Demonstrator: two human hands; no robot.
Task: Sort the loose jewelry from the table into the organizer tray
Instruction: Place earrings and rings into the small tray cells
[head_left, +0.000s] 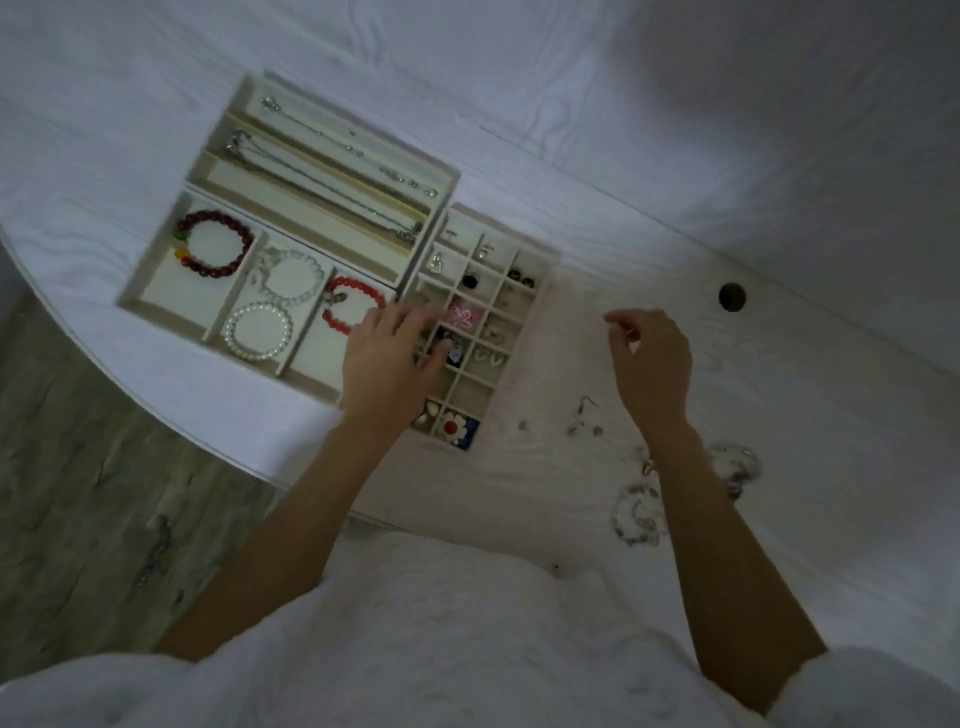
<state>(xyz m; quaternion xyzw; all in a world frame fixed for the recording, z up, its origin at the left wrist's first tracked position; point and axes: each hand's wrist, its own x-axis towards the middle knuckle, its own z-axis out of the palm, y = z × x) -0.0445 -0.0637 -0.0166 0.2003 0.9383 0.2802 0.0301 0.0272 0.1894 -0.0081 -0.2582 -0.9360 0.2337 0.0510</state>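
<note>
— Reaching over the grid tray (540, 291), is that the left hand (384, 358)?

— Yes. Its fingers lie spread and nearly straight over the small cells at the grid tray's left side, the thumb beside a dark piece in one cell. Its grip is slack; nothing is held that I can make out.

— And the right hand (652, 358)?

— Raised just right of the grid tray, fingers curled, thumb and forefinger drawn together in a pinch. The blur hides whether anything small sits in that grip; I cannot tell.

— Where is the loose jewelry?

— On the white counter (779, 415), below and right of the grid tray: a hook earring (584, 413) with small bits near it, and pale clear beaded pieces (636, 514) farther off, partly behind the right forearm.

— What is already sorted?

— Left of the grid tray, a bracelet tray (156, 280) holds a dark red bracelet (215, 244), a pearl bracelet (258, 331) and a bright red bracelet (353, 306). Above that, a long-slot tray (441, 182) holds chains (332, 176). In the grid tray itself, a pink flower (462, 315) and a white flower with a red centre (451, 426).
</note>
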